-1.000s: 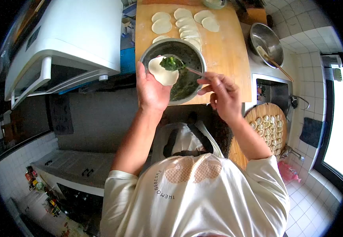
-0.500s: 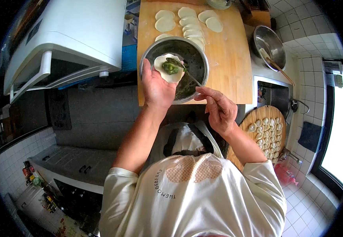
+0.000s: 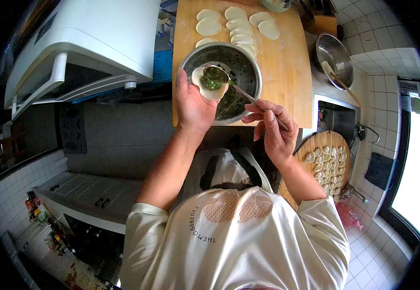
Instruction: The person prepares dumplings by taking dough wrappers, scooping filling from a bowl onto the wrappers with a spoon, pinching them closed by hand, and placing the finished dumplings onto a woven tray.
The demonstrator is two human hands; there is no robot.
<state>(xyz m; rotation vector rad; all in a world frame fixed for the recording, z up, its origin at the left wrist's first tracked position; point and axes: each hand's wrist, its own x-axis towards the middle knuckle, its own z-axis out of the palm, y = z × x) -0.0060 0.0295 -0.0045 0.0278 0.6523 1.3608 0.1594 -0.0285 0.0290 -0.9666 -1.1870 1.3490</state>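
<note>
On the fingers of my left hand (image 3: 194, 110) rests a round dumpling wrapper (image 3: 212, 94), its edge curling up. Green chopped filling (image 3: 213, 79) lies at the wrapper's middle, under the head of a metal spoon (image 3: 243, 94). The fingers of my right hand (image 3: 278, 129) are closed around the spoon's handle, which slants down to the right. Directly below the wrapper stands a steel mixing bowl (image 3: 257, 79) with more dark green filling smeared inside it. My left fingertips are hidden beneath the wrapper.
Several flat wrappers (image 3: 208, 26) lie on the wooden board (image 3: 287, 72) beyond the bowl. To the right are another steel bowl (image 3: 347, 72) with a wooden-handled tool, a sink (image 3: 338, 116), and a round tray (image 3: 311, 140) of shaped dumplings. A white appliance (image 3: 99, 38) stands left.
The spoon head has shifted and turned over the filling, its shiny rim now showing. My right hand has moved slightly right. The whole view has shifted a little.
</note>
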